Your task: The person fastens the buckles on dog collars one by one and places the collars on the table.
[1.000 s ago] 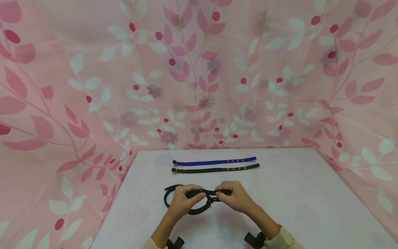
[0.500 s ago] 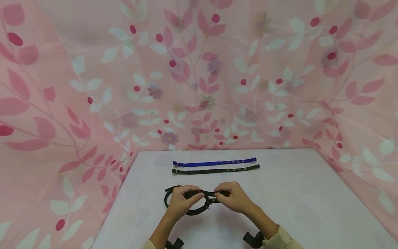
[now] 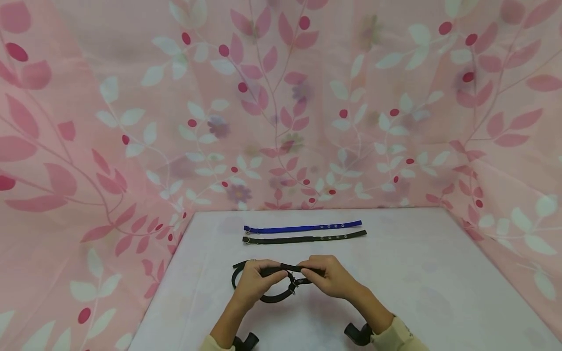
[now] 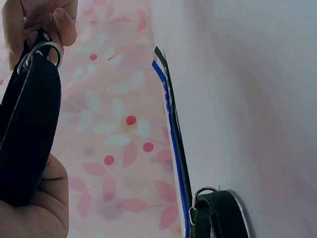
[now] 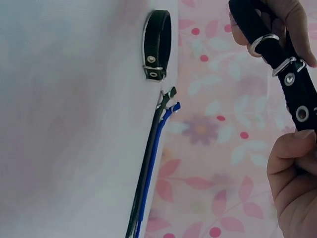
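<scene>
Both hands hold a black buckled collar [image 3: 291, 267] up over the table. My left hand [image 3: 253, 286] grips it at the left, near the buckle [image 5: 285, 66] and metal ring that show in the right wrist view. My right hand [image 3: 331, 277] pinches the strap at the right, thumb beside the metal eyelets [image 5: 302, 114]. The middle of the strap spans the gap between the fingertips. A dark green collar [image 5: 157, 42], fastened into a loop, stands on the table; the left wrist view shows its metal ring [image 4: 198, 193]. In the head view my left hand partly covers the dark loops.
Towards the back of the white table [image 3: 417, 273], a blue collar [image 3: 303, 228] and a dark green strap collar [image 3: 303, 239] lie straight, side by side. Pink floral cloth [image 3: 281, 122] surrounds the table at the back and sides. Black devices [image 3: 359, 335] sit at both wrists.
Both hands have shifted slightly left, still gripping the black collar. The strap between the fingertips has turned a little. The collars at the back stay put.
</scene>
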`<state>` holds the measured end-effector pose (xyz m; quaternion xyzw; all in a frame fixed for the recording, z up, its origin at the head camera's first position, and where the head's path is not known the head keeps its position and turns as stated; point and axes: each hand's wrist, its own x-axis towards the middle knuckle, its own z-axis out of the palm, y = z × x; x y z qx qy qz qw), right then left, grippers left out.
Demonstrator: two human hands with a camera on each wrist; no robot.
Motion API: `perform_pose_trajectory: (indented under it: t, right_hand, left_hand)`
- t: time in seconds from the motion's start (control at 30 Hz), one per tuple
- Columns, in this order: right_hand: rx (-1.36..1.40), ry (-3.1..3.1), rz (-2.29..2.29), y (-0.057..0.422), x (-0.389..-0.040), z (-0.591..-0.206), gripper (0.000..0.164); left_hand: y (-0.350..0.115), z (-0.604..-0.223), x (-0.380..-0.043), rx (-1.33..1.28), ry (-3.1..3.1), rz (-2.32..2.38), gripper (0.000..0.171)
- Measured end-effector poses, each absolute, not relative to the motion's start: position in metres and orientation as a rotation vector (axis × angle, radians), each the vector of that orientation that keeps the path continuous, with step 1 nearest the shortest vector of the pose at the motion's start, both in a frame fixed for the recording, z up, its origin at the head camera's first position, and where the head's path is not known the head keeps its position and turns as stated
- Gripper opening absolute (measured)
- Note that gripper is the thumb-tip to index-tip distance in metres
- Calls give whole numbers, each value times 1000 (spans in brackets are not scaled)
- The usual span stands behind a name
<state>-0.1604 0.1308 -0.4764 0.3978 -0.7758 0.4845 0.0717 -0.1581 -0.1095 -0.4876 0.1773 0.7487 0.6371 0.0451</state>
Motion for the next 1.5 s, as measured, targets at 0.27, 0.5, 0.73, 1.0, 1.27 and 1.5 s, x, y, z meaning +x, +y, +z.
perform_pose_trajectory:
  t: [0.27,0.5,0.73,1.0,1.27,1.5]
  right_hand:
    - [1107,-2278,1461,126,-159,-467,16]
    - [1119,-2280,1466,123,-144,-441,16]
    - [1160,-2275,1452,124,-155,-460,16]
    - [1146,-2268,1450,120,-161,-475,14]
    - [941,-2273,1430,112,-157,-466,20]
    - [819,-2137,1638,109,-147,-459,21]
  left_hand:
    - [-106,-484,-158,476,2223,2113,19]
    - [-105,-483,-156,509,2244,2153,16]
    - [-104,-484,-157,577,2245,2137,20]
    - [-103,-487,-158,541,2238,2156,18]
    - [-101,-484,-157,418,2168,2229,22]
    - [-107,-479,-153,282,1930,2378,19]
